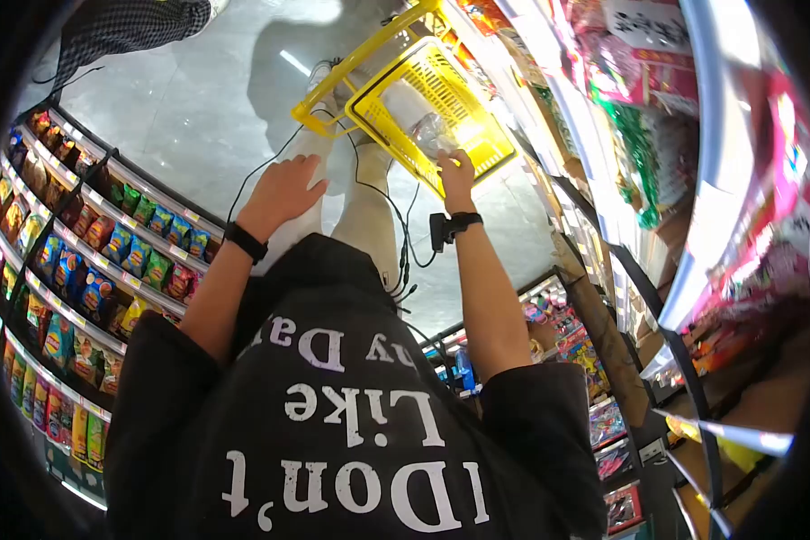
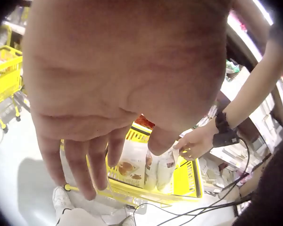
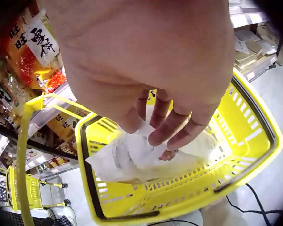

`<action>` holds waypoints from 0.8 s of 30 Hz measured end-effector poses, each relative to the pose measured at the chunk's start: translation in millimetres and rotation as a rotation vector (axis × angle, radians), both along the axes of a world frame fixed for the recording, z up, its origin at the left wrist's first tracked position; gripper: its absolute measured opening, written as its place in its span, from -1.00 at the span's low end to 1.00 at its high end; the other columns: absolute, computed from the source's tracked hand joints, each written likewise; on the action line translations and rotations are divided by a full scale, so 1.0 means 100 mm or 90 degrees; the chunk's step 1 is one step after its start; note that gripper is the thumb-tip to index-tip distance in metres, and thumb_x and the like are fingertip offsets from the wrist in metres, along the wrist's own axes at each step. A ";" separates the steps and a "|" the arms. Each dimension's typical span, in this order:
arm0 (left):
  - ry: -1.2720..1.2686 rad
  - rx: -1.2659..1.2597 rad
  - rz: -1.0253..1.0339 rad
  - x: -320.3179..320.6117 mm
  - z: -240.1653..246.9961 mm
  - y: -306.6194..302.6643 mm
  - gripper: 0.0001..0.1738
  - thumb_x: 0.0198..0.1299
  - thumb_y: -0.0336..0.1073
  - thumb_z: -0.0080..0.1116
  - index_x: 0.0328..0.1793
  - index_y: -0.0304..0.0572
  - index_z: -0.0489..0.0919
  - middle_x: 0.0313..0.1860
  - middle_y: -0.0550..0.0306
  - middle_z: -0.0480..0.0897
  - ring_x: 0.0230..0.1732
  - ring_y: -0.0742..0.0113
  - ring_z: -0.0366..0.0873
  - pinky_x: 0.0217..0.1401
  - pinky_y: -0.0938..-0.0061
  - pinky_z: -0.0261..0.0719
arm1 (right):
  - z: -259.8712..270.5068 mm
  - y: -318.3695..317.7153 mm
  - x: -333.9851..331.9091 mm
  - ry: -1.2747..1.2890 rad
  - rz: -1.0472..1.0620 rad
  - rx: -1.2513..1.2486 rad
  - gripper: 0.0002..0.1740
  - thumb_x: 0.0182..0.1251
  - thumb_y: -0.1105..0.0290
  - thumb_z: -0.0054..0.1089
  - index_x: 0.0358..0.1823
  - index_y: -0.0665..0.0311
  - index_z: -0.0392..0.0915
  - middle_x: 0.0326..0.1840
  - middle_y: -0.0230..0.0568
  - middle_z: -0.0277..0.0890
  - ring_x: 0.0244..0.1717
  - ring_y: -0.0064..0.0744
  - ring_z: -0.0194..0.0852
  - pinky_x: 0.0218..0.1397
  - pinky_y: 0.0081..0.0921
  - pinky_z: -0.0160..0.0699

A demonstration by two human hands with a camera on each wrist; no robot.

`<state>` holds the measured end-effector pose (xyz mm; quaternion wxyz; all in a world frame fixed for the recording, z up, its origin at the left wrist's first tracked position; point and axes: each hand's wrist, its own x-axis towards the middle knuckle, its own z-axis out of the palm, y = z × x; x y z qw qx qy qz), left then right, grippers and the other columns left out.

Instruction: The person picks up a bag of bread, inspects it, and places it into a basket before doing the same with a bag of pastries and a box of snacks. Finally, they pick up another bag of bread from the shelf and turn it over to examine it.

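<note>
A yellow shopping basket [image 1: 463,85] is in front of my legs, with a whitish plastic snack package [image 3: 127,155] inside it. My right hand [image 1: 457,183] reaches into the basket. Its thumb and curled fingers pinch the package's upper part, as the right wrist view shows. From the left wrist view the package [image 2: 132,165] carries an orange-brown food picture on its front. My left hand [image 1: 283,193] is beside the basket, palm down above my leg, holding nothing. Its fingers [image 2: 78,165] are loosely extended.
Shelves of colourful chip bags [image 1: 81,270] curve along the left. Snack shelves [image 1: 666,135] stand close on the right, with orange packages [image 3: 30,47] near the basket. Black cables [image 1: 405,234] hang by my legs. Another yellow cart [image 2: 4,77] and a person's checked trousers [image 1: 121,36] are nearby.
</note>
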<state>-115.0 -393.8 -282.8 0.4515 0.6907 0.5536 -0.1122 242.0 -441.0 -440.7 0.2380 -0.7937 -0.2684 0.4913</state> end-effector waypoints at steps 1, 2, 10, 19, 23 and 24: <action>-0.040 0.015 0.020 0.00 0.04 0.03 -0.44 0.39 0.05 0.12 0.25 -0.27 0.51 0.06 -0.22 0.68 0.03 -0.15 0.68 0.07 0.07 0.62 | 0.14 -0.04 -0.05 -0.076 0.034 0.078 -0.77 0.34 0.31 0.45 -0.21 0.23 0.55 -0.23 -0.29 0.56 -0.27 -0.48 0.55 -0.22 -0.52 0.57; -0.082 0.035 0.039 0.03 0.07 0.07 -0.42 0.38 0.07 0.12 0.26 -0.28 0.51 0.06 -0.23 0.68 0.03 -0.14 0.68 0.08 0.09 0.62 | 0.31 -0.09 -0.05 -0.123 0.065 0.167 -0.75 0.30 0.31 0.49 -0.22 0.25 0.58 -0.11 -0.28 0.55 -0.22 -0.51 0.50 -0.14 -0.54 0.51; -0.196 -0.189 0.285 0.45 0.36 0.33 -0.20 0.39 0.35 0.07 0.28 -0.34 0.52 0.02 -0.16 0.71 0.00 0.11 0.70 0.08 0.30 0.62 | 2.68 -0.24 0.03 0.148 0.015 0.326 -0.84 0.25 0.72 0.28 -0.28 0.29 0.57 -0.04 -0.30 0.50 -0.16 -0.59 0.43 -0.12 -0.59 0.44; -0.527 -0.599 0.237 1.33 1.12 -0.24 0.07 0.25 0.59 0.00 0.63 -0.05 0.30 0.34 -0.14 0.58 0.22 0.04 0.63 0.24 0.24 0.60 | 4.27 -1.20 0.72 0.190 0.121 0.446 -0.90 0.15 0.60 0.39 -0.38 0.30 0.62 0.21 0.03 0.65 -0.09 -0.39 0.37 0.07 -0.36 0.30; -0.567 -0.543 0.184 1.76 1.52 -0.50 -0.07 0.22 -0.05 0.50 0.62 -0.04 0.24 0.21 0.14 0.59 0.26 0.32 0.55 0.26 0.44 0.57 | 4.55 -1.57 0.94 0.176 0.103 0.568 -0.89 0.12 0.55 0.40 -0.42 0.34 0.60 0.08 0.16 0.69 -0.17 -0.27 0.48 -0.05 -0.32 0.39; -0.617 -0.513 0.189 1.85 1.62 -0.57 -0.02 0.18 -0.14 0.53 0.65 -0.06 0.19 0.27 0.15 0.55 0.29 0.34 0.51 0.32 0.42 0.54 | 4.58 -1.67 1.04 0.181 0.096 0.605 -0.90 0.12 0.55 0.40 -0.43 0.35 0.60 0.04 0.14 0.69 -0.16 -0.25 0.48 -0.05 -0.31 0.39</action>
